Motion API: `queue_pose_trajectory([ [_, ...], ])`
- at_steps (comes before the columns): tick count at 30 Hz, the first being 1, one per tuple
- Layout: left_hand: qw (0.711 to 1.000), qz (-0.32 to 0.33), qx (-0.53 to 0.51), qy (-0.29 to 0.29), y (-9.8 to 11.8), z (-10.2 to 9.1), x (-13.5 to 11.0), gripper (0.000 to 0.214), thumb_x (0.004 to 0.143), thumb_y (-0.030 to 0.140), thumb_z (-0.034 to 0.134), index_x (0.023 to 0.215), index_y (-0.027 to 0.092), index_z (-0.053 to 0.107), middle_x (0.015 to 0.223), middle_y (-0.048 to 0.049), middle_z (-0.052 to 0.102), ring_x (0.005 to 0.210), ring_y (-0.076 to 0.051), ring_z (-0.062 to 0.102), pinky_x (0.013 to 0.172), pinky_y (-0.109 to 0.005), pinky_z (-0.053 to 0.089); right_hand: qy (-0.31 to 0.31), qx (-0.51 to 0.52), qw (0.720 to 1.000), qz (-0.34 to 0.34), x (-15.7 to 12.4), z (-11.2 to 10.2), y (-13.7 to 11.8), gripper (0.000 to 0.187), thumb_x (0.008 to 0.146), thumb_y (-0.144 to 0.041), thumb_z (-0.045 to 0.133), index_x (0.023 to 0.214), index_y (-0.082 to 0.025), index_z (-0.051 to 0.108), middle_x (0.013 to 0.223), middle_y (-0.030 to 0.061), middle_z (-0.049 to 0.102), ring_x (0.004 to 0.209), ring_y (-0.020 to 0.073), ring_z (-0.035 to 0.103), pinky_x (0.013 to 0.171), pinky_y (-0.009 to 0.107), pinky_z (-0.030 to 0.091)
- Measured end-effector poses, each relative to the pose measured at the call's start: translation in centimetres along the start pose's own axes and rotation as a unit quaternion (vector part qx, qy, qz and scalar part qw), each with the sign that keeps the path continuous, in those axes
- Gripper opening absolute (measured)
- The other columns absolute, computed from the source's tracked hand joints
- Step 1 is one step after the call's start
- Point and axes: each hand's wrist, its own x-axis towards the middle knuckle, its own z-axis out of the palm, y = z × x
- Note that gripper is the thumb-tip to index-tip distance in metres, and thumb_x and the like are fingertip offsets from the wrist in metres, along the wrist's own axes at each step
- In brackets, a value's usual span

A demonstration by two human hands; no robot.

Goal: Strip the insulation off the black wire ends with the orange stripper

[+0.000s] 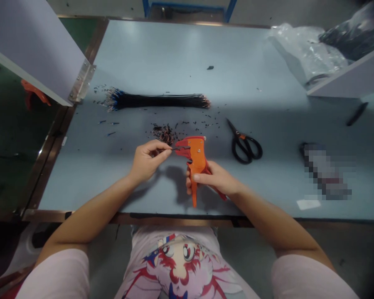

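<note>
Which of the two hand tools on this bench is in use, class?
The orange wire stripper, gripped in the right hand, with a dark wire held to its jaws by the left hand. The black-handled scissors lie apart, touched by neither hand.

The person is wearing a pale pink short-sleeved T-shirt (pixel 171 270), with a plain left sleeve (pixel 54 276) and right sleeve (pixel 308 278). A cartoon face (pixel 182 259) is showing on the chest in red, blue and white print. The left hand (pixel 148 161) and right hand (pixel 213 178) are going bare.

Glossy plastic wire stripper (pixel 195 160), smooth matt tabletop (pixel 162 54)
</note>
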Motion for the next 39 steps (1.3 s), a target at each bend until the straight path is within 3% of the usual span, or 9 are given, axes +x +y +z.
queue_pose_trajectory([
  [18, 1.000, 0.019, 0.007, -0.019, 0.7, 0.1, -0.6, 0.010, 0.076, 0.026, 0.063, 0.070, 0.018, 0.065, 0.068, -0.0005, 0.062, 0.062, -0.010, 0.051, 0.059, -0.023, 0.040, 0.001, -0.052, 0.999, 0.003, -0.2, 0.8, 0.0, 0.028, 0.083, -0.038, 0.065, 0.078, -0.013, 0.053, 0.065, 0.0035, 0.064, 0.056, 0.0152, 0.067, 0.054, 0.026, 0.054],
  [30, 0.996, 0.065, 0.037, -0.042, 1.2, -0.3, -0.6, 0.009, 0.075, 0.021, 0.059, 0.067, 0.018, 0.061, 0.065, 0.0000, 0.057, 0.061, -0.011, 0.050, 0.060, -0.024, 0.039, 0.059, -0.088, 0.994, 0.019, -0.2, 1.2, 0.0, 0.038, 0.080, -0.046, 0.064, 0.062, -0.014, 0.053, 0.050, 0.0004, 0.058, 0.038, 0.0110, 0.057, 0.037, 0.019, 0.047],
  [33, 0.997, 0.053, 0.037, -0.039, 1.2, -0.1, -0.6, 0.009, 0.074, 0.021, 0.058, 0.066, 0.018, 0.060, 0.064, 0.0002, 0.057, 0.061, -0.011, 0.050, 0.060, -0.024, 0.039, 0.082, -0.088, 0.993, 0.020, 0.0, 1.1, 0.1, 0.040, 0.080, -0.046, 0.063, 0.059, -0.015, 0.051, 0.045, -0.0014, 0.055, 0.034, 0.0090, 0.052, 0.032, 0.017, 0.042],
  [36, 0.998, 0.027, 0.034, -0.036, 1.2, -0.3, -0.3, 0.010, 0.073, 0.023, 0.059, 0.065, 0.018, 0.062, 0.064, 0.0001, 0.058, 0.061, -0.011, 0.050, 0.059, -0.023, 0.040, 0.079, -0.074, 0.994, 0.024, 0.3, 0.7, 0.1, 0.038, 0.079, -0.046, 0.065, 0.061, -0.015, 0.053, 0.048, -0.0004, 0.057, 0.036, 0.0104, 0.055, 0.034, 0.019, 0.044],
  [39, 1.000, -0.001, 0.020, 0.000, 1.2, -1.0, 0.2, 0.009, 0.071, 0.024, 0.062, 0.065, 0.018, 0.064, 0.065, 0.0005, 0.060, 0.061, -0.010, 0.051, 0.059, -0.022, 0.041, 0.130, -0.025, 0.991, -0.006, 0.3, -0.2, -0.4, 0.036, 0.080, -0.045, 0.065, 0.064, -0.015, 0.053, 0.050, -0.0004, 0.058, 0.038, 0.0111, 0.056, 0.037, 0.021, 0.047],
])
